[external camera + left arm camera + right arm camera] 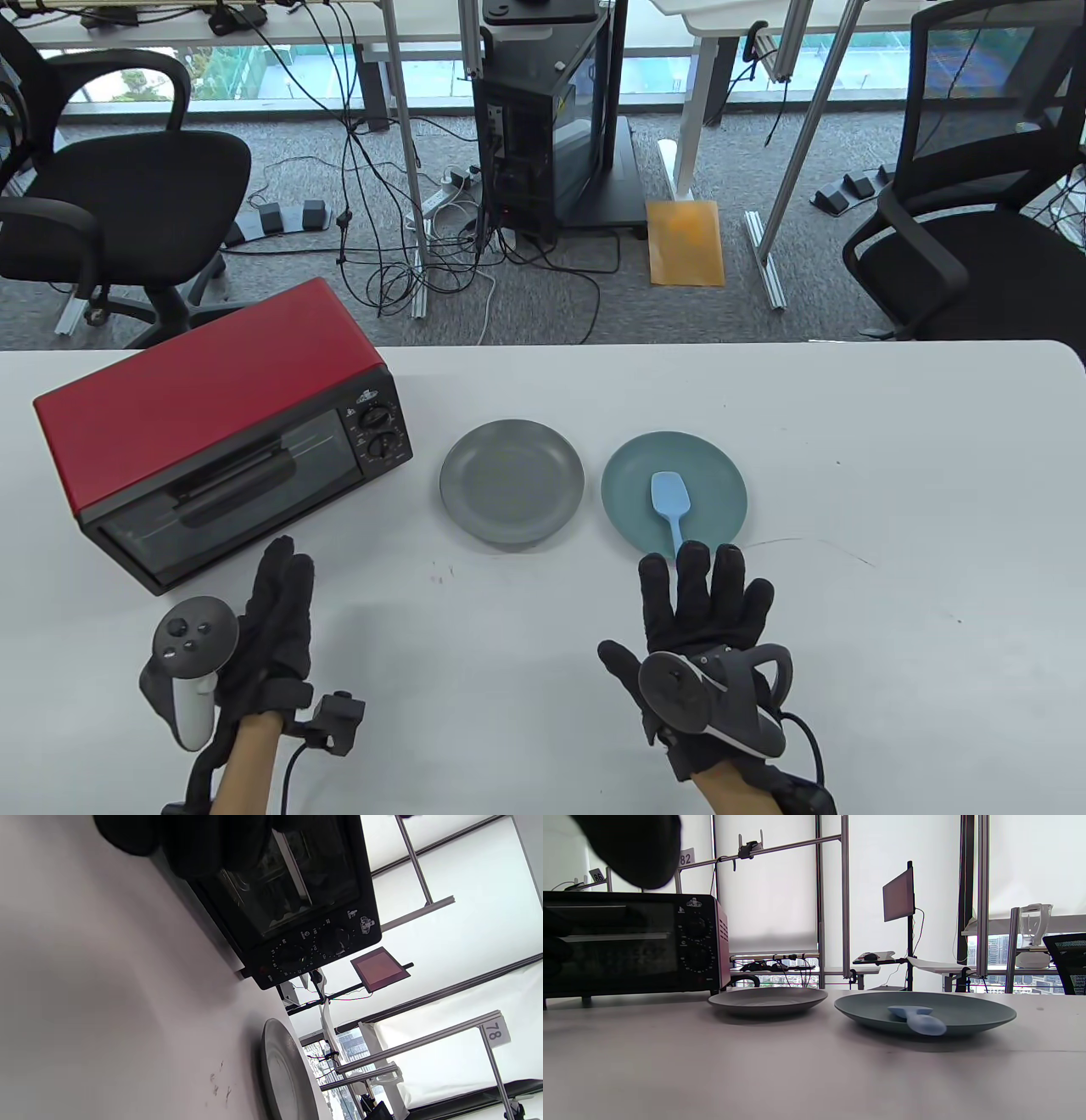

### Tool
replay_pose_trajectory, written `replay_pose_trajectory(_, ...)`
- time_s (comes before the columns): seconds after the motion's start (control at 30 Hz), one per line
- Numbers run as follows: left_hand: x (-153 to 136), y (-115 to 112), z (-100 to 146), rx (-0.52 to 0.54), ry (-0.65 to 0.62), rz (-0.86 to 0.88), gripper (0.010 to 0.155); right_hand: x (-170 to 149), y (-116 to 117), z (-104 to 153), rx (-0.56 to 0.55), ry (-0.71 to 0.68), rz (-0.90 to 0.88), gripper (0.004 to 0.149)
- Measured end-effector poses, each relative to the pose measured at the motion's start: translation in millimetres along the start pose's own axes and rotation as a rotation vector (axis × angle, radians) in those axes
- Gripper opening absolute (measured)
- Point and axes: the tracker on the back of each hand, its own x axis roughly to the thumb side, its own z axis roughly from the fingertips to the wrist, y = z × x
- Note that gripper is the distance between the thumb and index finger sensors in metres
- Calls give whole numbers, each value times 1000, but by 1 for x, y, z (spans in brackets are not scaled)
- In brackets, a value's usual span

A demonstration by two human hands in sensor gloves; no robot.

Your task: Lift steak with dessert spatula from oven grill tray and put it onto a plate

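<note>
A red toaster oven (212, 441) with a closed dark glass door stands at the table's left; its tray and the steak are hidden inside. A light blue dessert spatula (672, 505) lies in a teal plate (721, 475), handle toward me, also seen low in the right wrist view as the spatula (918, 1020) on the teal plate (975, 1010). A grey plate (512, 492) sits empty between oven and teal plate. My left hand (276, 611) lies flat on the table just in front of the oven door, fingers straight. My right hand (708, 607) rests flat with spread fingers just short of the spatula handle.
The oven's knobs (314, 948) face the grey plate (282, 1073) in the left wrist view. A thin dark line (814, 548) marks the white table right of the teal plate. Office chairs, desk legs and cables stand on the floor beyond the far edge.
</note>
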Motion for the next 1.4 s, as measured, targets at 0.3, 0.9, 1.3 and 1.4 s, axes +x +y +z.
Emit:
replay_pose_trajectory(0.3,-19,24,-24,-90,119,421,72,1,0,1,-17,-5,-15,102)
replay_pose_trajectory(0.9,-27,34,-57,-193,177,712,66,5,2,2,-4,-18,-60,101)
replay_pose_trajectory(1.3,-11,35,-66,-133,237,809,50,8,2,3,6,-31,-51,101)
replay_pose_trajectory(1.4,-11,34,-66,-120,253,872,49,8,2,3,8,-31,-51,101)
